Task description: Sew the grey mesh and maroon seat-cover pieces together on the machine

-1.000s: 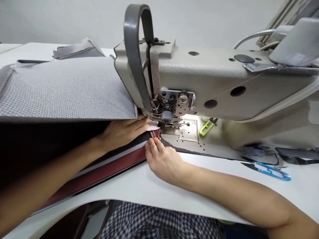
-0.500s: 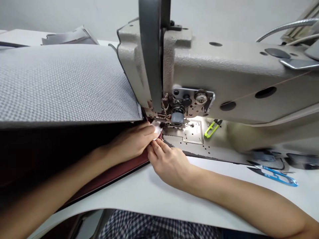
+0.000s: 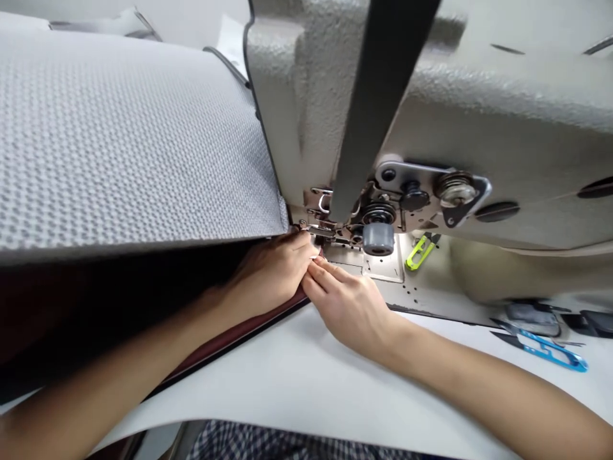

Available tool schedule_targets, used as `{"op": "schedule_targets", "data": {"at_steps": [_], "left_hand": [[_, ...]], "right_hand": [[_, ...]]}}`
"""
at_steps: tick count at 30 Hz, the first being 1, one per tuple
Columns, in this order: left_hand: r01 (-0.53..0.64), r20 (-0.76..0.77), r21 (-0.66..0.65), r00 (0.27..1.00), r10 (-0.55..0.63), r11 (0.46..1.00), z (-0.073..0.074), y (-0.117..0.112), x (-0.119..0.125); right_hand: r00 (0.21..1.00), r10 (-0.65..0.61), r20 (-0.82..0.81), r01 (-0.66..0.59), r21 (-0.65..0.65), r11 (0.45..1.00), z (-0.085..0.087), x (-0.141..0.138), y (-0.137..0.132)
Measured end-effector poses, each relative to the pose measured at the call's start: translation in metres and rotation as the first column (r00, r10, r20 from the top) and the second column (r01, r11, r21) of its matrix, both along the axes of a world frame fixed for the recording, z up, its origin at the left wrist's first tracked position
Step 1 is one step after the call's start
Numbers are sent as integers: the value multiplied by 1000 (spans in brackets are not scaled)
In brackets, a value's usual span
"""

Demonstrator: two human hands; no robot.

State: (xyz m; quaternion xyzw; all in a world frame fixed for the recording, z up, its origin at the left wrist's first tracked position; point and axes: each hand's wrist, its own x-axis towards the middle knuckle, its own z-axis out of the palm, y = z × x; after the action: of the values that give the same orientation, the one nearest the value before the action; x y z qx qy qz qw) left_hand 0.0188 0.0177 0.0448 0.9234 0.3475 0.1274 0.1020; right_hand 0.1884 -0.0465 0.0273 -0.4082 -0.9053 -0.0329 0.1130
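Note:
My left hand (image 3: 280, 271) is closed on the edge of the dark red fabric (image 3: 230, 335), close to the needle area of the sewing machine (image 3: 297, 108). My right hand (image 3: 347, 306) pinches the same edge, its fingertips touching the left hand. A sliver of a small white piece (image 3: 315, 257) shows between the hands; the rest of it is hidden. Above my left forearm a thick grey woven panel (image 3: 124, 147) arches up, with dark shadow underneath. The presser foot is partly covered by my left fingers and the machine head.
Yellow-green thread snips (image 3: 420, 253) lie on the machine bed, right of the metal slide plate (image 3: 383, 265). Blue thread snips (image 3: 550, 351) rest on the white table (image 3: 268, 377) at the right. A dark strap-like bar (image 3: 383, 96) crosses in front of the machine head.
My view has come closer to the machine, which now looks larger. Less of the white piece shows between my hands. Both hands keep their hold at the fabric edge.

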Motion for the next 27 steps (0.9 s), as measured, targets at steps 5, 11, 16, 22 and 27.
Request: {"op": "schedule_targets", "data": {"at_steps": [5, 11, 16, 22, 27], "left_hand": [[-6, 8, -25, 1000, 6, 1000, -4, 4, -4], [-36, 136, -149, 989, 57, 988, -2, 12, -9], [5, 126, -223, 992, 24, 975, 3, 13, -7], [-78, 142, -208, 984, 109, 975, -3, 15, -12], [-109, 156, -180, 978, 137, 978, -11, 18, -16]], "right_hand": [[998, -2, 70, 0, 31, 1000, -5, 1, -4], [995, -2, 104, -8, 97, 995, -3, -2, -13], [996, -21, 92, 14, 77, 997, -2, -7, -12], [999, -7, -35, 11, 121, 993, -4, -4, -7], [991, -73, -109, 87, 137, 987, -5, 0, -10]]}}
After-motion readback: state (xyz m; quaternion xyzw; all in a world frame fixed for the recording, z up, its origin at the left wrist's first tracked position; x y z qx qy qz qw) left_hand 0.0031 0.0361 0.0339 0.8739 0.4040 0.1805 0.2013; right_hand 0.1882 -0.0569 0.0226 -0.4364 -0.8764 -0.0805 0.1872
